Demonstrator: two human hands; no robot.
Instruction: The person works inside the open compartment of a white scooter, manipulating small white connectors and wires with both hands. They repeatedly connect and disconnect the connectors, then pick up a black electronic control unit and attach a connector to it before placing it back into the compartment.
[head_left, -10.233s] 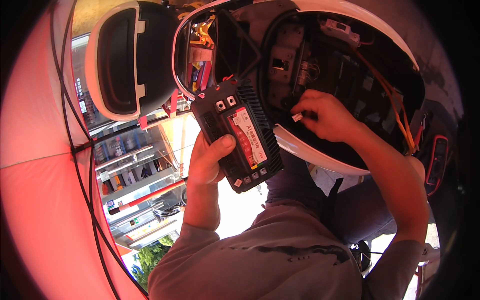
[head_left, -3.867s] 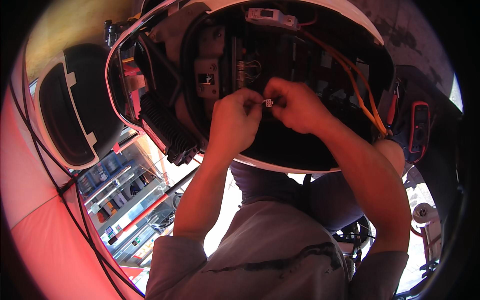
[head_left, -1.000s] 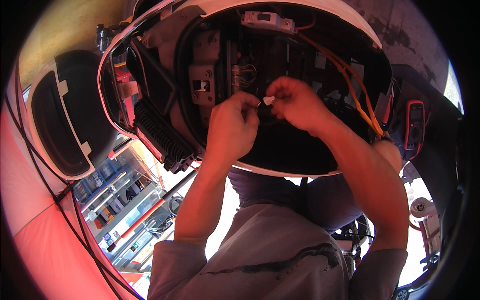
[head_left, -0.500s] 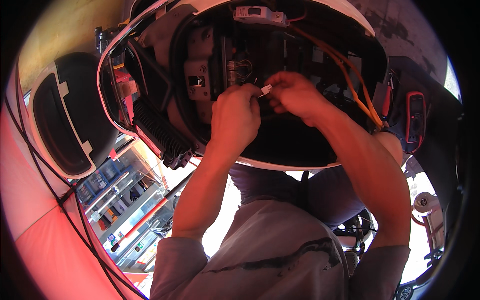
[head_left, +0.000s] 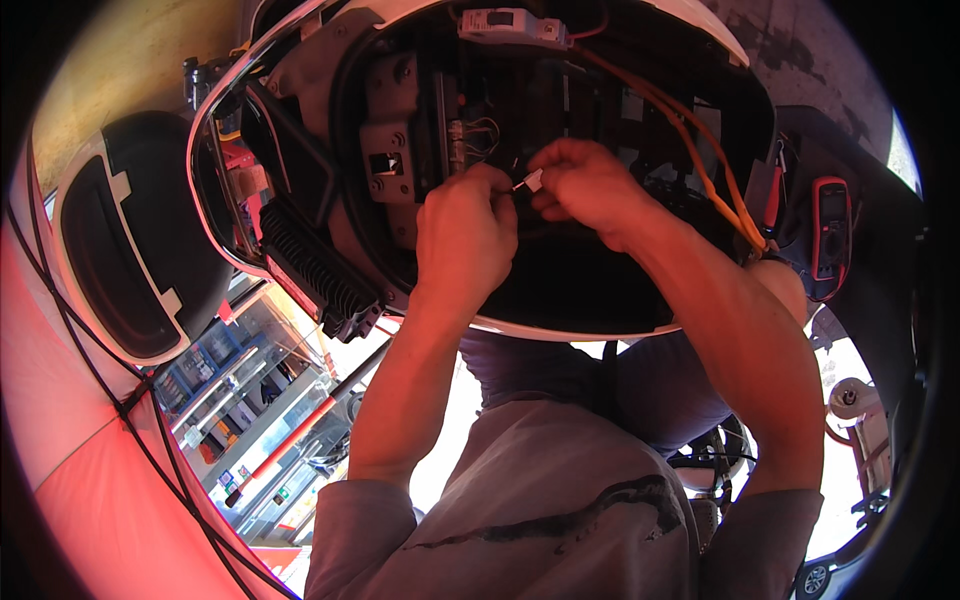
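Both hands meet over the dark open compartment of a white-rimmed vehicle body (head_left: 580, 331). Between the fingertips of my right hand (head_left: 592, 192) is a small white plug connector (head_left: 533, 181). My left hand (head_left: 464, 228) pinches a thin wire end, with a fine light tip (head_left: 519, 186) pointing at the connector; whether the tip touches it I cannot tell. Just beyond the left hand, thin wires (head_left: 484, 130) loop out of a row of metallic terminals (head_left: 457, 143) beside a grey metal bracket (head_left: 385, 150).
A white circuit breaker (head_left: 513, 28) sits at the compartment's far edge. Orange cables (head_left: 705, 165) run down its right side. A red multimeter (head_left: 831, 225) and a red-handled tool (head_left: 773, 195) lie at right. At left are a black finned block (head_left: 315, 275) and a black padded piece (head_left: 120, 260).
The white connector has moved slightly away from my left fingertips, so a thin light tip shows between them. Both hands stay in nearly the same place; the view has shifted a little.
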